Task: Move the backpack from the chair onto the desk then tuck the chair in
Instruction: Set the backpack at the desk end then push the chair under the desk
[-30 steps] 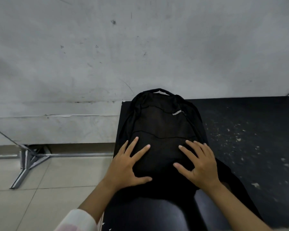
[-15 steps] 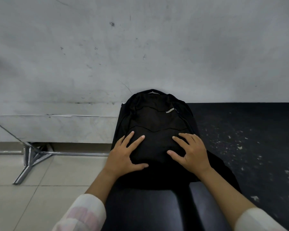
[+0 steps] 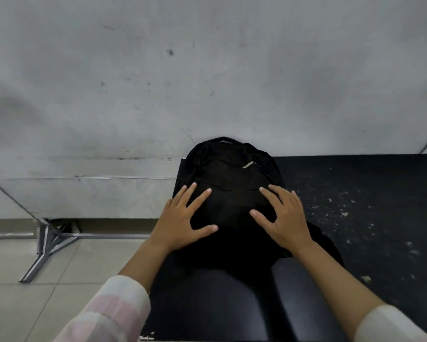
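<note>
A black backpack (image 3: 228,174) lies flat on the left end of the black desk (image 3: 370,191), with its top handle against the wall. My left hand (image 3: 180,225) rests flat on its lower left part, fingers spread. My right hand (image 3: 285,220) rests flat on its lower right part, fingers also spread; neither hand grips anything. A glossy black padded surface (image 3: 207,304), which looks like the chair, fills the bottom of the view right below the backpack. The chair's legs and seat are hidden.
A grey scuffed wall (image 3: 207,82) stands right behind the desk. Pale flecks dot the desk top on the right. On the left, a metal frame foot (image 3: 47,248) stands on the tiled floor (image 3: 22,304) by the wall's base.
The view has drawn back a little, so both sleeves now show. My hands stay flat on the backpack, which now lies with its top against the wall.
</note>
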